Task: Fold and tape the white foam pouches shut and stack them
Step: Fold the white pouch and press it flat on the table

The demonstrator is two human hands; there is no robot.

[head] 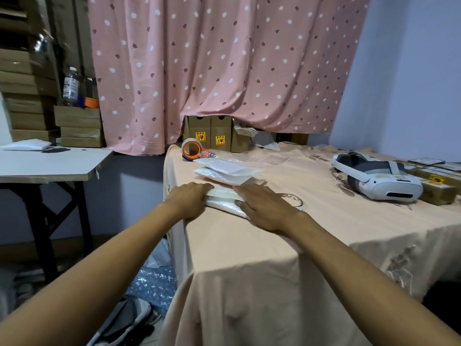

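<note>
A white foam pouch (222,197) lies near the left edge of the cloth-covered table (299,236). My left hand (190,198) rests on its left end with the fingers laid over the top. My right hand (264,207) presses flat on its right part, fingers straight. Just behind them several more white foam pouches (228,171) lie in a loose overlapping stack. A tape dispenser with an orange core (191,149) stands at the table's far left corner.
A white VR headset (379,179) lies at the right, with flat cardboard boxes (439,182) beyond it. Small brown cartons (212,136) stand under the pink curtain. A white side table (50,163) stands to the left, bags on the floor below.
</note>
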